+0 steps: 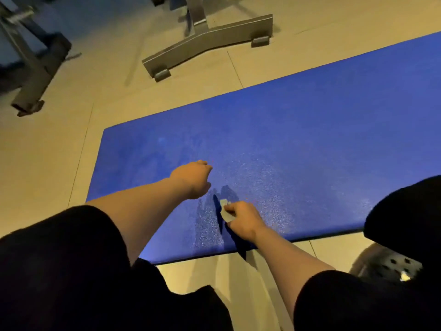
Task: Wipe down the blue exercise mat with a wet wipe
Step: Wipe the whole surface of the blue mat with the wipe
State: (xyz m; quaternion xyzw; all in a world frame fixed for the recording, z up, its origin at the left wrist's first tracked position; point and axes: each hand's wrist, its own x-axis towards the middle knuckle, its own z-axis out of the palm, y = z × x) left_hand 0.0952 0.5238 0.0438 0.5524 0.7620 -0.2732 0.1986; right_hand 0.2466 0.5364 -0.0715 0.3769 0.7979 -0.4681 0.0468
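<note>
We were in the wiping step: our right hand (241, 219) pinched the small pale wipe (224, 211) with curled fingers and held it on the blue mat (310, 139), near the mat's near edge and closer to its left end. Our left hand (192, 179) was stretched out over the mat a bit farther in with its fingers bent under, and we could not tell if it held anything or touched the mat. The mat lay flat on the floor (47, 151), and we thought the next move should push the wipe toward the far edge and the right end.
</note>
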